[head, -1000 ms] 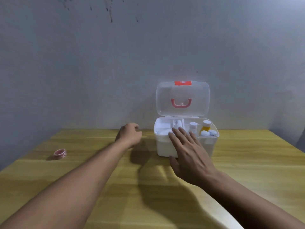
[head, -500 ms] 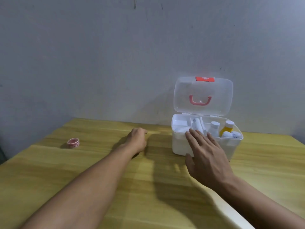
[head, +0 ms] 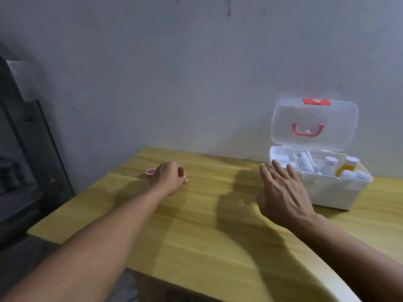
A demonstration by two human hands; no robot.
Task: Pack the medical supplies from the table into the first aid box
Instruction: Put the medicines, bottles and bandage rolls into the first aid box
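First aid box point(head: 331, 192) sits open at the desk's point(head: 207, 225) back right, bottles and rolls already inside. Last loose item, a small pink tape roll point(head: 150, 171), lies at the far left, partly hidden by the left hand point(head: 169, 179); something pink-red also shows by its fingers. Left grip curled, cannot tell if closed on anything. Right hand point(head: 283, 197) flat, wide, empty beside the box. Pinch the roll by its rim, lift clear, carry to a free compartment.

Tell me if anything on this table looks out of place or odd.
Only the small pink tape roll, alone at the table's far left edge, far from the open first aid box. The left hand is reaching over it. Nothing looks spilled or damaged.
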